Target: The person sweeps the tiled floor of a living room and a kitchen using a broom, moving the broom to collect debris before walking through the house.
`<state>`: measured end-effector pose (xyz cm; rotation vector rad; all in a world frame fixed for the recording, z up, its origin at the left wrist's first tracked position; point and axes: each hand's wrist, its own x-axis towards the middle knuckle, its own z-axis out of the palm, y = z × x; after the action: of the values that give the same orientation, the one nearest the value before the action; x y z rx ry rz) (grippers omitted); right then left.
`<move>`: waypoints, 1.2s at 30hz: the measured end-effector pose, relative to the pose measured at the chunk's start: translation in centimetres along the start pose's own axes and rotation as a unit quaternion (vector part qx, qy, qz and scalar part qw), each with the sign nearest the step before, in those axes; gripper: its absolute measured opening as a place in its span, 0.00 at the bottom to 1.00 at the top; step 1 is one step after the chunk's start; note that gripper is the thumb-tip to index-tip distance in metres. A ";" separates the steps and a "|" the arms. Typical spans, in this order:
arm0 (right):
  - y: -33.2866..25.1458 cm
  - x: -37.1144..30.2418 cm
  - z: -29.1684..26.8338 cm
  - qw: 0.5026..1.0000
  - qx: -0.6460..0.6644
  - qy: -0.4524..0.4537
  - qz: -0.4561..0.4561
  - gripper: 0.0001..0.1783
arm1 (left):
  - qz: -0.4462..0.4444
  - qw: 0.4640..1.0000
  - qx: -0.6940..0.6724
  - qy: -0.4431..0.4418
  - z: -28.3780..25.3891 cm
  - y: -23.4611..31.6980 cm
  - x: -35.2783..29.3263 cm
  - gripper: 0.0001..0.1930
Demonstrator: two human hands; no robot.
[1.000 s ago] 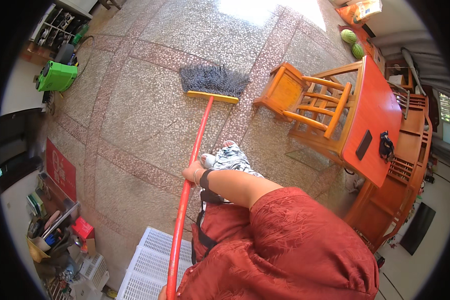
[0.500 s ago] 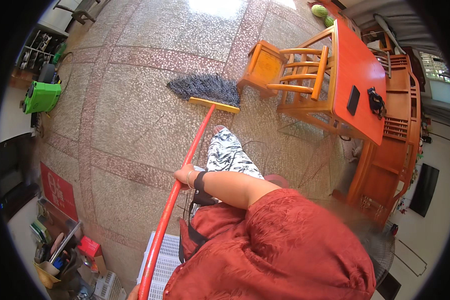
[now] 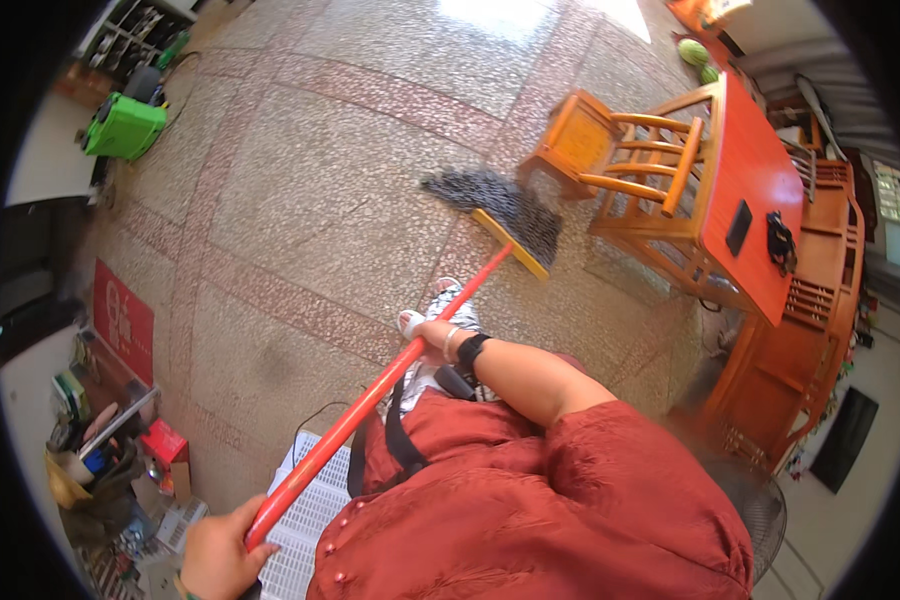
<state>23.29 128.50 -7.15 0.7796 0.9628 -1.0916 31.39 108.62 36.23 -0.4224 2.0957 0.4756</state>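
A flat floor mop with a red handle point(image 3: 353, 418), a yellow wooden bar and a dark grey-blue fringe point(image 3: 498, 203) rests on the speckled floor, fringe near a chair's legs. My left hand point(image 3: 225, 550) grips the top end of the handle at the lower left. Farther down the pole, my right hand point(image 3: 438, 338) is wrapped around it, with a light bracelet and a black band on the wrist. Beneath that hand are my feet point(image 3: 410, 322) in sandals and patterned trouser legs.
A wooden chair point(image 3: 582, 133) stands at a red-topped table point(image 3: 755, 190) on the right, with a wooden bench point(image 3: 770, 375) behind. Left are a green appliance point(image 3: 125, 127) and a red mat point(image 3: 123, 320). A white slotted panel point(image 3: 305, 530) lies beside me; a fan point(image 3: 755, 515) stands lower right.
The mop head has swung right toward the chair and turned at a slant. My left hand has risen further into view, and my right hand has moved right with the handle. Both feet now show.
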 end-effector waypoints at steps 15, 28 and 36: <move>-0.1 -1.8 -5.3 0.992 0.101 0.064 -0.044 0.09 | 0.155 0.969 0.194 0.023 -4.0 0.8 7.5 0.16; -8.2 0.6 12.8 0.947 0.287 -0.102 -0.102 0.07 | 0.158 0.819 0.362 0.415 -10.3 -8.2 1.7 0.09; -14.0 -0.6 24.3 0.915 0.287 -0.239 -0.153 0.04 | 0.065 0.747 0.465 0.471 -10.5 -6.9 -3.8 0.07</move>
<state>15.69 103.16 2.11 0.7813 0.3398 -1.7859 29.09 97.99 43.58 0.1551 2.9737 -0.9447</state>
